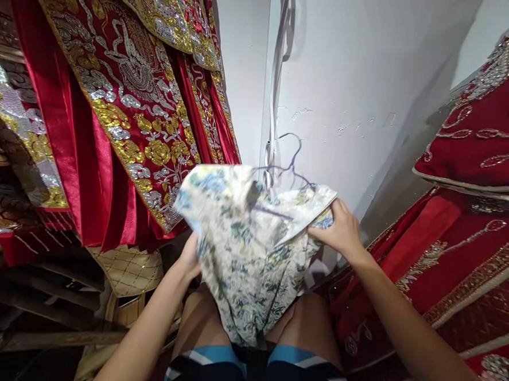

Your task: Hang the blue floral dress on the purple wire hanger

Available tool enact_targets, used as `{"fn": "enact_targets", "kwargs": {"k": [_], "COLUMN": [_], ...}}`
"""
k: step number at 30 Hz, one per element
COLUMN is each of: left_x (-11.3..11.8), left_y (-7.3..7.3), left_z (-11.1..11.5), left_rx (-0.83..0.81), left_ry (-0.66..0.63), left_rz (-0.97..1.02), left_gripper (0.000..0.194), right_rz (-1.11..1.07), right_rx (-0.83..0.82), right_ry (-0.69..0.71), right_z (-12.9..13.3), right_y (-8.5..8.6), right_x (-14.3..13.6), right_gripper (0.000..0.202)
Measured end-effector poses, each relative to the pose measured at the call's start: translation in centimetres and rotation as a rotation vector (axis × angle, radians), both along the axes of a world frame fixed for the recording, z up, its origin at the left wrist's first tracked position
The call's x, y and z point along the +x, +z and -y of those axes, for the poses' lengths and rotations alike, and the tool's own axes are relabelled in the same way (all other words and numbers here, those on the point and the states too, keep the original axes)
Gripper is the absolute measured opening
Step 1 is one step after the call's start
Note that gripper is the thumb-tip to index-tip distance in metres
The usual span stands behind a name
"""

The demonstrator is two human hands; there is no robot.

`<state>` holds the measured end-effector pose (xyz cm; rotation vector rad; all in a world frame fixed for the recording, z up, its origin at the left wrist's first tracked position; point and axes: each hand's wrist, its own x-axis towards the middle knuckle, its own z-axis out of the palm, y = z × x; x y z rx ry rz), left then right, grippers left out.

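A cream dress (242,247) with a blue, green and yellow floral print hangs over my lap in the middle of the head view. Inside its neckline sits a thin purple hanger (292,168), its hook standing up above the collar. At the right shoulder of the garment, my right hand (337,227) pinches the edge between thumb and fingers. Against the left side edge rests my left hand (191,257), closed on the fabric, its fingers mostly hidden behind the cloth. The dress is slightly blurred.
Red embroidered costumes (135,91) with gold and silver sequins hang at left. More beaded red garments (475,169) fill the right side. A white wall (339,75) with a vertical cable (274,88) stands ahead. Wooden slats (47,339) lie at lower left.
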<state>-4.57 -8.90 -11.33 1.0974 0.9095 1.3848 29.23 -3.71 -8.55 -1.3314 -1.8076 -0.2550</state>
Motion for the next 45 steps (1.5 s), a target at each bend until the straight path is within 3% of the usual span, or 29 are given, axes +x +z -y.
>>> {"fn": "enact_targets", "kwargs": {"k": [2, 5, 9, 11, 14, 17, 18, 19, 20, 22, 24, 25, 27, 30, 33, 35, 37, 39, 41, 43, 45], "left_x": [-0.6, 0.6, 3.0, 3.9, 5.2, 6.7, 7.1, 7.4, 7.6, 7.8, 7.9, 7.9, 8.0, 7.8, 7.0, 6.6, 6.5, 7.2, 8.4, 9.8, 10.8], "left_y": [-1.9, -4.6, -8.1, -9.6, -11.4, -12.3, -12.4, -12.4, -12.3, -12.0, -11.7, -11.5, -11.3, -11.2, -11.3, -11.5, -11.6, -11.7, -11.7, -11.5, -11.1], "left_z": [0.7, 1.6, 2.7, 3.6, 5.0, 6.1, 6.5, 6.8, 7.1, 7.6, 8.0, 8.2, 8.4, 8.5, 8.8, 9.0, 9.2, 9.1, 8.9, 8.3, 7.6], "left_rx": [-0.048, -0.054, -0.037, -0.097, -0.182, -0.111, -0.087, -0.079, -0.089, -0.136, -0.155, -0.155, -0.152, -0.166, -0.18, -0.106, 0.098, 0.318, 0.412, 0.38, 0.343], "left_ry": [0.043, 0.163, 0.368, 0.401, 0.365, 0.292, 0.283, 0.286, 0.296, 0.305, 0.28, 0.258, 0.227, 0.224, 0.29, 0.5, 0.817, 0.98, 0.826, 0.539, 0.379], "left_rz": [0.002, -0.095, -0.222, -0.209, -0.159, -0.096, -0.082, -0.072, -0.066, -0.057, -0.046, -0.042, -0.043, -0.06, -0.131, -0.22, -0.346, -0.522, -0.682, -0.732, -0.716], "left_gripper": [0.078, 0.075, 0.068, 0.066, 0.066, 0.069, 0.069, 0.069, 0.068, 0.069, 0.071, 0.072, 0.073, 0.072, 0.067, 0.064, 0.062, 0.055, 0.04, 0.021, 0.007], "right_rz": [-0.023, 0.019, 0.1, 0.08, -0.012, -0.171, -0.28, -0.414, -0.574, -0.855, -0.91, -0.886, -0.814, -0.785, -0.829, -0.862, -0.848, -0.802, -0.752, -0.713, -0.675], "right_rx": [-0.047, -0.071, -0.142, -0.171, -0.312, -0.597, -0.639, -0.637, -0.592, -0.481, -0.51, -0.575, -0.717, -0.764, -0.726, -0.732, -0.766, -0.797, -0.83, -0.871, -0.924], "right_ry": [-0.058, 0.004, 0.195, 0.321, 0.633, 1.099, 1.163, 1.146, 1.045, 0.699, 0.453, 0.412, 0.458, 0.582, 0.613, 0.593, 0.586, 0.604, 0.654, 0.711, 0.744], "right_z": [-0.6, -1.1, -0.3, 1.0, 4.2, 7.9, 8.9, 9.8, 10.4, 10.9, 10.5, 10.1, 9.2, 8.3, 8.4, 8.9, 9.6, 10.2, 10.7, 10.9, 10.6], "right_y": [1.8, 3.7, 4.0, 3.4, 2.2, -0.2, -1.4, -2.9, -4.6, -8.0, -10.9, -11.9, -12.8, -12.4, -11.6, -11.4, -11.3, -11.0, -10.5, -9.8, -8.9], "right_x": [0.3, -0.8, -2.3, -2.8, -4.5, -7.2, -8.1, -8.9, -9.4, -10.0, -9.8, -9.7, -9.5, -9.8, -10.2, -10.2, -9.9, -9.7, -9.6, -9.6, -9.4], "right_gripper": [0.059, 0.062, 0.076, 0.085, 0.077, 0.04, 0.031, 0.025, 0.022, 0.025, 0.034, 0.039, 0.045, 0.048, 0.047, 0.045, 0.042, 0.04, 0.037, 0.034, 0.031]}}
